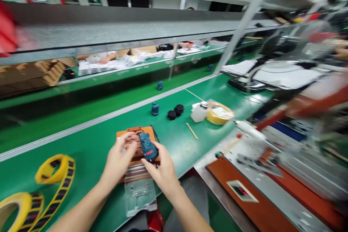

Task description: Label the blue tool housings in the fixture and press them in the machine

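Right hand (161, 169) is clenched on a blue plastic housing (148, 147) w/ a red label, fingers round its lower end. Housing is held right over an orange jig (137, 134); can't tell if it touches. Left hand (119, 157) is curled just beside the housing, above the jig; can't tell if it grips anything.

Clear plastic tray (140, 196) lies on the green tabletop (89, 159), just below the jig, near the person's body. Two rolls of yellow tape w/ black & red marks (54, 169) sit left of the hands. Further up: small blue part (154, 108), 2 black rubber rings (175, 111), white plastic bottle (199, 112), yellow-rimmed roll in clear wrap (219, 113). Thin wooden stick (191, 131) lies btwn the bottle & the jig, a bit to the right.

Right of the tabletop, a white tool (250, 129) lies blurred at the edge, beside a brown board (244, 199) on a metal bench. Past the metal shelf, a co-worker's forearm (102, 57) rests among white packets (122, 61) on another green line, by cardboard dividers (40, 72).
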Action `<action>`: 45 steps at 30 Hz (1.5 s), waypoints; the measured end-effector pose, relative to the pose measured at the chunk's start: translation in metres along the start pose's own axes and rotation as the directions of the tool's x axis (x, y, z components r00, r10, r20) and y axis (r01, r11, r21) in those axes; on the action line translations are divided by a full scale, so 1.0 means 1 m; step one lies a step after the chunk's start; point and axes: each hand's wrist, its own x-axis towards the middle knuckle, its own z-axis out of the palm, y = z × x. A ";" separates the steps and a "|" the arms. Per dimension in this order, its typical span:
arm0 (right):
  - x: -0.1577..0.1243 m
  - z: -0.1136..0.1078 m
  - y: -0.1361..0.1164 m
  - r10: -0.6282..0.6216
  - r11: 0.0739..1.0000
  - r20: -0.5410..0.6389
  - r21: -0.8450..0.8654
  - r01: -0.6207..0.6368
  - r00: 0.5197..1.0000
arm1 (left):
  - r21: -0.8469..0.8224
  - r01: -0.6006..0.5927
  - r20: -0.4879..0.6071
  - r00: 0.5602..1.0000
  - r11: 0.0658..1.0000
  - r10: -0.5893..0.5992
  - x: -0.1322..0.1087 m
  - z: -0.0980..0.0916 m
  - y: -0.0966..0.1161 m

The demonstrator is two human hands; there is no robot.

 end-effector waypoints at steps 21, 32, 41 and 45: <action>0.006 -0.014 0.110 -0.047 0.974 0.074 -0.219 0.062 0.996 | -0.617 0.351 0.016 0.901 0.705 -0.434 -0.068 -0.068 -0.003; -0.003 -0.033 0.109 -0.019 0.927 -0.051 -0.374 -0.001 0.998 | -0.344 0.399 0.368 0.890 0.850 -0.269 -0.022 0.016 0.046; -0.002 -0.031 0.106 0.011 0.919 -0.211 -0.383 -0.093 0.977 | -0.295 0.351 0.443 0.874 0.888 -0.199 -0.012 0.050 0.031; -0.001 -0.032 0.105 0.022 0.929 -0.247 -0.352 -0.111 0.969 | -0.335 0.411 0.433 0.866 0.848 -0.249 -0.011 0.053 0.025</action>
